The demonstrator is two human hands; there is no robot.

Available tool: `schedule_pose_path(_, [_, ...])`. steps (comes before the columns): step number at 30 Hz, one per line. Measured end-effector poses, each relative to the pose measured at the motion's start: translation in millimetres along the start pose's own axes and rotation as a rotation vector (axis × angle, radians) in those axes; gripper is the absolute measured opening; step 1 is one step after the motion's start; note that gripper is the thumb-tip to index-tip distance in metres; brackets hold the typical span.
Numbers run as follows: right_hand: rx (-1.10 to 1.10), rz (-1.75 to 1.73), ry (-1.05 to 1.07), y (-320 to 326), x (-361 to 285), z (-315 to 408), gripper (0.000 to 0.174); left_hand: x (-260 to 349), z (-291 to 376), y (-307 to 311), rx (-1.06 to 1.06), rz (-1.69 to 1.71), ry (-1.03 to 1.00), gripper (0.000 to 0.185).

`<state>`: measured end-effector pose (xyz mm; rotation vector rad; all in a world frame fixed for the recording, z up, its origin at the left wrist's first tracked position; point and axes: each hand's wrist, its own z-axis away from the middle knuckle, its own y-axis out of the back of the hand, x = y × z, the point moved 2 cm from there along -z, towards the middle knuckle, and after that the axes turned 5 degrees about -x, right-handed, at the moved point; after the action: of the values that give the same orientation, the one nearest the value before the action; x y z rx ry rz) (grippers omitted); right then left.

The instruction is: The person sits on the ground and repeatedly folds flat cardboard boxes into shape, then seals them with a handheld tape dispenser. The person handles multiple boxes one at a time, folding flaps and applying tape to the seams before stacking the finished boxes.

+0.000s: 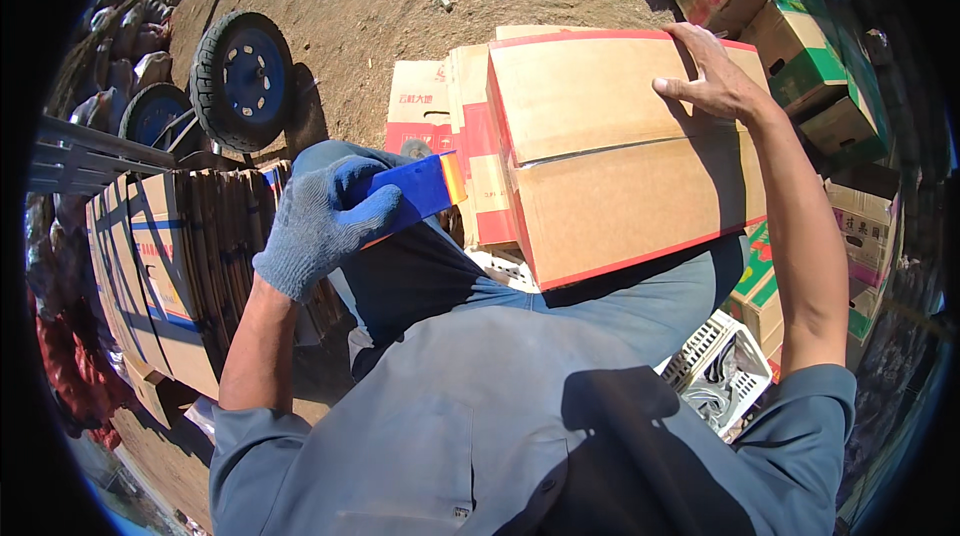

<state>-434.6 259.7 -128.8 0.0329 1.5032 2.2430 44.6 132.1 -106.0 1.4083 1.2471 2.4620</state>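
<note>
My left hand (pixel 326 217), in a blue-grey knitted glove, grips a blue handheld tool (pixel 412 191) with an orange edge at its right end; it looks like a tape dispenser, though its kind is not certain. The tool's orange end is close to the left side of a brown cardboard box (pixel 615 213) with red edges, lying tilted across my lap. Two flaps meet along a narrow seam on its upper face. My bare right hand (pixel 709 74) rests on the box's far right part, fingers over the far edge and thumb on the surface. Behind the box's left side are more cardboard pieces (pixel 476 130).
Flattened cartons (pixel 161 266) stand bundled at the left, below a metal rack (pixel 97 146) and a wheel (pixel 244 82). Several printed boxes (pixel 810 78) are stacked at the right. A white plastic crate (pixel 750 378) holding grey material stands by my right side.
</note>
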Motion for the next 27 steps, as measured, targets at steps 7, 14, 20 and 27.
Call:
schedule_pose_path(7, [0.418, 0.118, -0.101, -80, -52, 34, 0.088, 24, -40, -51, -0.047, -0.046, 0.006, 0.044])
schedule_pose_path(14, [0.45, 0.154, -0.015, -83, -73, 35, 0.081, 54, -59, -51, -0.071, -0.234, -0.177, 0.036])
schedule_pose_path(20, [0.511, 0.132, 0.059, -76, -74, 36, 0.075, 18, -47, -110, 0.071, -0.413, -0.17, 0.033])
schedule_pose_path(27, [0.739, -0.104, -0.057, -96, -76, 109, 0.063, 18, -105, -23, 0.774, -0.287, -0.422, 0.029])
